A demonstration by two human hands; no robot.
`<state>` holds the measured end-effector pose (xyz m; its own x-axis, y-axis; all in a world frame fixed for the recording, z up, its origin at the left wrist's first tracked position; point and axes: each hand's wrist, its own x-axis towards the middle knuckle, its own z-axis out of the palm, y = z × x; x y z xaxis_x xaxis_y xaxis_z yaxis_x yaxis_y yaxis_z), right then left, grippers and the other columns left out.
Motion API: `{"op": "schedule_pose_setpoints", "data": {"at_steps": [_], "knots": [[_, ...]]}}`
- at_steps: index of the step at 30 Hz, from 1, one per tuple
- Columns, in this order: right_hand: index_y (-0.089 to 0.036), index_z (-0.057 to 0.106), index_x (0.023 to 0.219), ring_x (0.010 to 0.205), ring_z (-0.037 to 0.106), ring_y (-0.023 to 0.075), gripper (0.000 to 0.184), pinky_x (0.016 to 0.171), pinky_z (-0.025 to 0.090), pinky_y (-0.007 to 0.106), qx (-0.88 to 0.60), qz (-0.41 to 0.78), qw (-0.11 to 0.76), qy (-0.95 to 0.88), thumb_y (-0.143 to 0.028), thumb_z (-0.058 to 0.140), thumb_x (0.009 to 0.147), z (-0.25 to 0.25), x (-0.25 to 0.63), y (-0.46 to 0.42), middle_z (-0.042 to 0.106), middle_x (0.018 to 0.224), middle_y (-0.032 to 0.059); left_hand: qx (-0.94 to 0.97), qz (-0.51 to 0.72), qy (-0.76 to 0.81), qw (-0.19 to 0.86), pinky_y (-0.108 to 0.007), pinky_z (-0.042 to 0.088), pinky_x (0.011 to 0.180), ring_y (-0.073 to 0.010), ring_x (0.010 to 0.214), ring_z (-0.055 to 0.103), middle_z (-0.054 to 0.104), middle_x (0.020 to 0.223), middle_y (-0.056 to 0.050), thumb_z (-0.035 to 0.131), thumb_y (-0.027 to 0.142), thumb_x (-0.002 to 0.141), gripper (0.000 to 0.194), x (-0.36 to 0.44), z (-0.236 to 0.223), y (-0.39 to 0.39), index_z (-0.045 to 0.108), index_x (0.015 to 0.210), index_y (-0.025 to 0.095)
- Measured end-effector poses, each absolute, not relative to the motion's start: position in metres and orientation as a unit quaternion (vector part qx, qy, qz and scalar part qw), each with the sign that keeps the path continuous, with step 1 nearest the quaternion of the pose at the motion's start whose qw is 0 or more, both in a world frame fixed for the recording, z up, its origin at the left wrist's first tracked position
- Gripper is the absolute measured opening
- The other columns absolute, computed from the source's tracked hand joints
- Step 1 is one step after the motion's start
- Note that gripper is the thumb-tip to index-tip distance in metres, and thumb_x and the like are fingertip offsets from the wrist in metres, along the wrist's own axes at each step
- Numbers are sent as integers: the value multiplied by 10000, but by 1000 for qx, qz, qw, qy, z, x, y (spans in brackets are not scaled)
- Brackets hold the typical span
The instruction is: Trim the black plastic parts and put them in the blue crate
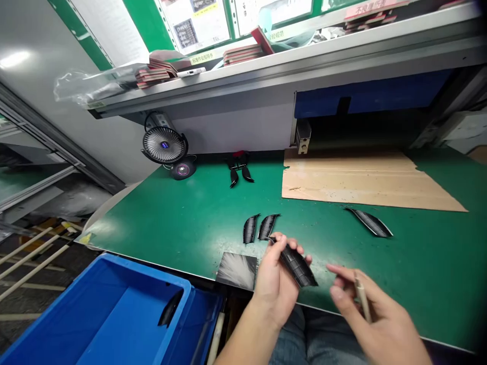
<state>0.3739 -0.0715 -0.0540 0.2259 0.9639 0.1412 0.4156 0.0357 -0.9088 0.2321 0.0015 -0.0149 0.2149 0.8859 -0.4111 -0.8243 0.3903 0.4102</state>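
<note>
My left hand (276,279) is closed around a black curved plastic part (299,266), its ribbed inner face turned up. To the right, my right hand (375,309) grips a thin tan pen-like tool (362,296); its exact kind is unclear, and its index finger points toward the part without touching it. Just beyond the left hand, two similar black parts (250,229) lie side by side on the green tabletop (190,218). Another longer black part (371,222) rests farther right. A dark square plate with pale streaks (236,270) lies at the table's front edge, beside the left wrist.
A blue bin (148,271) stands at lower left with a black part (170,308) inside. Cardboard (365,180) covers the back right of the table. A small fan (165,144) and several black pieces (239,170) are at the back, below a shelf (266,71).
</note>
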Motion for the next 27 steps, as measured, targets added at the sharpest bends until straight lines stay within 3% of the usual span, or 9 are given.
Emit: {"op": "schedule_pose_setpoints", "data": {"at_steps": [5,9,12,14,16,20,27], "knots": [[-219,620,1214,966,641,201,459,817,530,232,-608,415,484,-473,-523,450,915,-59,351,-83,665,1040,71,-32,627,264,732,-357,519,751,-78,536,375,303,553,72,591,168,803,333,230,-1,3,342,582,178],[-269,583,1270,859,649,159,392,701,531,186,-600,393,401,-570,-435,462,936,-65,350,-92,636,980,39,-60,658,287,693,-460,530,816,-104,558,441,295,517,69,571,223,800,382,225,4,5,290,543,189],[-253,537,1314,719,626,128,405,649,520,180,-590,393,388,-589,-406,448,951,-65,350,-94,597,848,12,-61,668,328,665,-354,541,637,-133,565,508,373,523,48,559,290,798,394,224,3,5,274,541,197],[-244,542,1308,711,618,124,393,647,515,175,-581,389,387,-601,-388,450,954,-63,349,-93,592,836,13,-60,674,340,654,-250,433,453,-102,441,413,345,483,55,550,322,797,413,224,2,6,249,541,204],[-243,560,1287,695,609,116,370,645,508,168,-572,380,386,-616,-370,458,955,-60,348,-91,591,823,10,-62,680,333,651,-210,306,372,-73,357,256,234,428,78,549,321,794,434,223,2,8,215,541,209],[-247,572,1269,686,600,107,344,651,499,167,-563,375,381,-630,-346,463,958,-57,348,-89,588,817,4,-55,689,323,646,-205,211,350,-66,336,163,149,409,87,546,312,802,459,223,3,10,178,546,213],[-249,612,1222,655,605,122,319,610,507,182,-553,374,387,-636,-341,467,953,-55,346,-86,603,785,7,-35,698,327,635,-211,189,352,-71,336,149,141,406,81,518,329,835,472,225,5,8,159,551,213]]}}
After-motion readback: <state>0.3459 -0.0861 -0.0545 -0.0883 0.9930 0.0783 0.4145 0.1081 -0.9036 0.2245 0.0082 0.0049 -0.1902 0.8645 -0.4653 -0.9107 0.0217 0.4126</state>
